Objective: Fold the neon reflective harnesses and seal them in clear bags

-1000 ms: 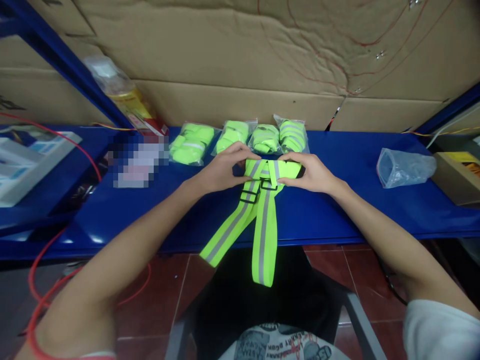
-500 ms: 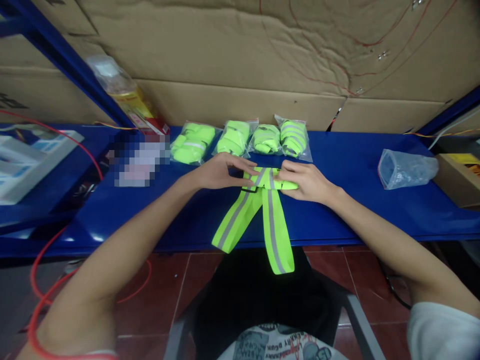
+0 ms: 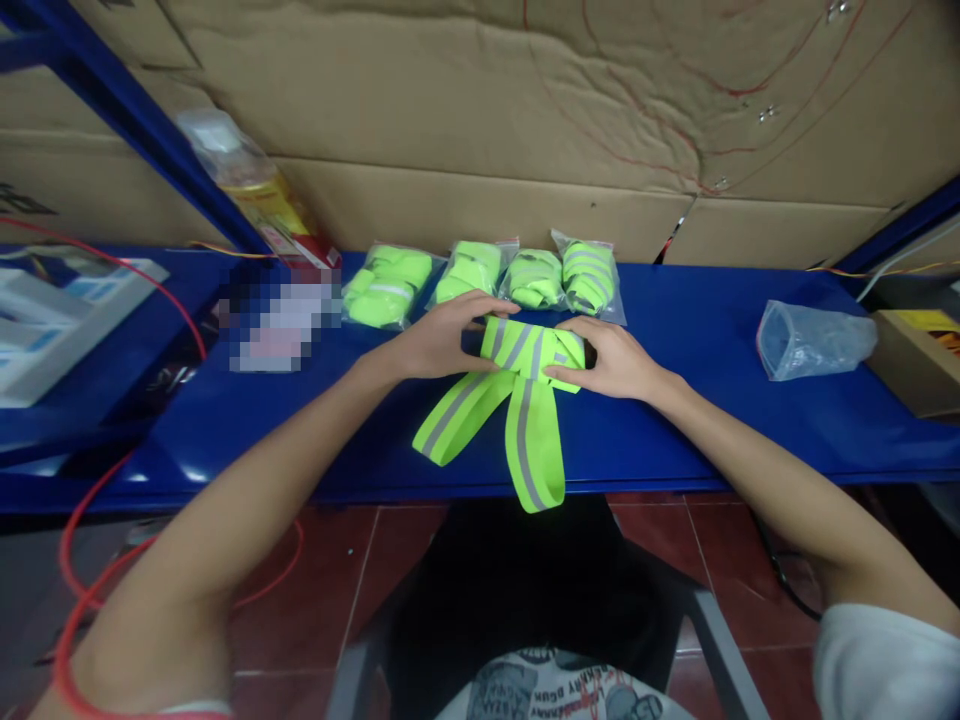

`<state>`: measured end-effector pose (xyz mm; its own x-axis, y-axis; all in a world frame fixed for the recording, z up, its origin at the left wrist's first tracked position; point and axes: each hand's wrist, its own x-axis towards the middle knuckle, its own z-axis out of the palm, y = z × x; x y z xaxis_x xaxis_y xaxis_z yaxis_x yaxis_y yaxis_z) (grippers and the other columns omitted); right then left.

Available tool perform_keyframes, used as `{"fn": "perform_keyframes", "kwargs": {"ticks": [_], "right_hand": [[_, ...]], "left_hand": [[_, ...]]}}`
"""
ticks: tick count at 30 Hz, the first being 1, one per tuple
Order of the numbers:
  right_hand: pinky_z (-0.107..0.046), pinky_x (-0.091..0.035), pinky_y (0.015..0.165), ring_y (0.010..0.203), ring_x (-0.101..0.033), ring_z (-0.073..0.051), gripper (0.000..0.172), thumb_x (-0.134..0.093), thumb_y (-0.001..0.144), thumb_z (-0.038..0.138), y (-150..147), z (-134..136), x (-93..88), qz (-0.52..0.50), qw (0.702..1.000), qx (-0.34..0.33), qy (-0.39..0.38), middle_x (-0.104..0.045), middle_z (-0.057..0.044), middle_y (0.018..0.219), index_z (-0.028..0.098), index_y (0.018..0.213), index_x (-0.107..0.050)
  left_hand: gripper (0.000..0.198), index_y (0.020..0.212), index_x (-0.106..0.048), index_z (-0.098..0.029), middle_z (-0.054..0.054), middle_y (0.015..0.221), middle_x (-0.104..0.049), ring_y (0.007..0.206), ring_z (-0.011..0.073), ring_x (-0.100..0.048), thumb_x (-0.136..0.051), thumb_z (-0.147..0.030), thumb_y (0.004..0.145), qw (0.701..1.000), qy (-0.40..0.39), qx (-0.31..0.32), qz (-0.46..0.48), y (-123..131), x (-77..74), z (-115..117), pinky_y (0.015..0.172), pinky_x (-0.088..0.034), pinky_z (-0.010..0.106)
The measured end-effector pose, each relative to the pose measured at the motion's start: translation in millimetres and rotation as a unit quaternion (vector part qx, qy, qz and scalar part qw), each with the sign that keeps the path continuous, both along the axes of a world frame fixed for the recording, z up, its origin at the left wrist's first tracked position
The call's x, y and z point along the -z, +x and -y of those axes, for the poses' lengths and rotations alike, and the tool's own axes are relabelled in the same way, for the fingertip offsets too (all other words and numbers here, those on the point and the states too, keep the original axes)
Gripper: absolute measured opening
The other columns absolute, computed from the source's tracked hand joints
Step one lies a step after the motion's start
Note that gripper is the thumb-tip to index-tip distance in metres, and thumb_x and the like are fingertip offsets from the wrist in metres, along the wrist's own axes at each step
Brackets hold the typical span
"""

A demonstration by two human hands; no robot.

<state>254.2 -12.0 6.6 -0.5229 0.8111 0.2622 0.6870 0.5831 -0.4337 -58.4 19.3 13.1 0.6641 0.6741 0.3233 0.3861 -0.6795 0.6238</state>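
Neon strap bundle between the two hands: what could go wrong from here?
1. The strap bundle could unwind if the left hand or right hand slackens.
2. Two loose loops dangle, one past the table edge in this view; they might snag.
3. Bagged bundles sit close behind and could get knocked.

Neon-yellow, grey-striped strap (image 3: 531, 348), bundled, with two loose loops (image 3: 527, 440)

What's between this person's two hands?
The head view shows a folded, grey-striped neon strap between the left hand and right hand, both holding it.
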Motion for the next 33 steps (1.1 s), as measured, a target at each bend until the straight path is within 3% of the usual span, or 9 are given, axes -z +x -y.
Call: {"fn": "perform_keyframes", "kwargs": {"ticks": [6, 12, 16, 21, 25, 27, 30, 32, 33], "right_hand": [[-0.032, -0.036, 0.057, 0.060, -0.055, -0.017, 0.050, -0.078, 0.089, 0.059, -1, 5, -2.8, -0.039, 0.999, -0.005, 0.007, -0.068, 0.000, 0.083, 0.024, 0.118, -0.057], [-0.033, -0.042, 0.061, 0.073, -0.063, -0.020, 0.028, -0.068, 0.099, 0.043, -3, 8, 3.6, -0.040, 0.993, -0.058, 0.099, -0.075, -0.008, 0.108, 0.024, 0.109, -0.051], [-0.032, -0.041, 0.061, 0.079, -0.062, -0.021, 0.012, -0.057, 0.104, 0.032, -2, 10, 6.4, 0.045, 0.979, -0.085, 0.180, -0.068, -0.009, 0.105, 0.023, 0.110, -0.056], [-0.031, -0.032, 0.055, 0.073, -0.057, -0.016, 0.016, -0.051, 0.109, 0.032, 3, 11, 0.7, 0.134, 0.964, -0.090, 0.210, -0.068, -0.008, 0.112, 0.023, 0.113, -0.064], [-0.030, -0.031, 0.053, 0.068, -0.052, -0.013, 0.040, -0.060, 0.105, 0.062, 9, 10, -5.3, 0.111, 0.964, -0.117, 0.211, -0.068, -0.009, 0.123, 0.024, 0.112, -0.068], [-0.029, -0.034, 0.053, 0.068, -0.053, -0.012, 0.048, -0.063, 0.101, 0.070, 10, 9, -6.6, 0.073, 0.972, -0.120, 0.190, -0.066, -0.010, 0.127, 0.023, 0.108, -0.070], [-0.028, -0.043, 0.057, 0.066, -0.055, -0.009, 0.036, -0.065, 0.104, 0.057, 10, 5, -5.2, -0.018, 0.986, -0.104, 0.130, -0.064, -0.010, 0.131, 0.022, 0.104, -0.071], [-0.029, -0.050, 0.062, 0.067, -0.056, -0.010, 0.033, -0.074, 0.098, 0.052, 10, 1, -2.1, -0.073, 0.990, -0.087, 0.083, -0.063, -0.010, 0.134, 0.024, 0.114, -0.069], [-0.030, -0.051, 0.063, 0.069, -0.057, -0.011, 0.043, -0.079, 0.093, 0.051, 10, -2, -0.3, -0.088, 0.991, -0.080, 0.060, -0.063, -0.010, 0.136, 0.024, 0.124, -0.067]], "left_hand": [[0.062, 0.133, -0.071, -0.023, 0.007, 0.126, -0.077, 0.098, 0.0218, -0.073, -0.092, -0.044, 0.079, 0.998, -0.016, -0.056, -0.006, 5, 1.0, 3, 0.079, -0.059, 0.031], [0.051, 0.125, -0.073, -0.024, 0.000, 0.099, -0.079, 0.079, 0.0187, -0.070, -0.088, -0.044, 0.081, 0.991, 0.016, -0.114, -0.061, 13, -3.8, 15, 0.074, -0.052, 0.029], [0.051, 0.126, -0.074, -0.022, 0.004, 0.111, -0.079, 0.072, 0.0157, -0.068, -0.087, -0.038, 0.079, 0.994, -0.027, -0.102, -0.020, 14, 3.5, 11, 0.070, -0.054, 0.029], [0.061, 0.129, -0.077, -0.023, 0.010, 0.125, -0.079, 0.095, 0.0239, -0.078, -0.092, -0.043, 0.073, 0.981, -0.188, -0.042, 0.039, 5, 2.8, 2, 0.078, -0.065, 0.036], [0.056, 0.127, -0.080, -0.022, 0.010, 0.115, -0.082, 0.099, 0.0262, -0.080, -0.089, -0.054, 0.081, 0.949, -0.305, -0.021, 0.073, 4, -3.0, 1, 0.085, -0.069, 0.044], [0.057, 0.124, -0.082, -0.022, 0.009, 0.109, -0.083, 0.093, 0.0251, -0.080, -0.090, -0.056, 0.079, 0.946, -0.308, -0.048, 0.091, 6, -3.3, 2, 0.082, -0.070, 0.044], [0.060, 0.120, -0.082, -0.021, 0.007, 0.097, -0.080, 0.076, 0.0186, -0.074, -0.097, -0.050, 0.071, 0.958, -0.260, -0.082, 0.085, 9, -3.0, 4, 0.069, -0.066, 0.035], [0.059, 0.118, -0.080, -0.020, 0.005, 0.093, -0.077, 0.066, 0.0139, -0.067, -0.099, -0.045, 0.069, 0.968, -0.227, -0.078, 0.073, 10, -3.2, 7, 0.061, -0.060, 0.030], [0.057, 0.116, -0.078, -0.020, 0.005, 0.094, -0.076, 0.064, 0.0121, -0.064, -0.099, -0.044, 0.069, 0.972, -0.210, -0.072, 0.072, 11, -3.0, 8, 0.059, -0.058, 0.029]]}}
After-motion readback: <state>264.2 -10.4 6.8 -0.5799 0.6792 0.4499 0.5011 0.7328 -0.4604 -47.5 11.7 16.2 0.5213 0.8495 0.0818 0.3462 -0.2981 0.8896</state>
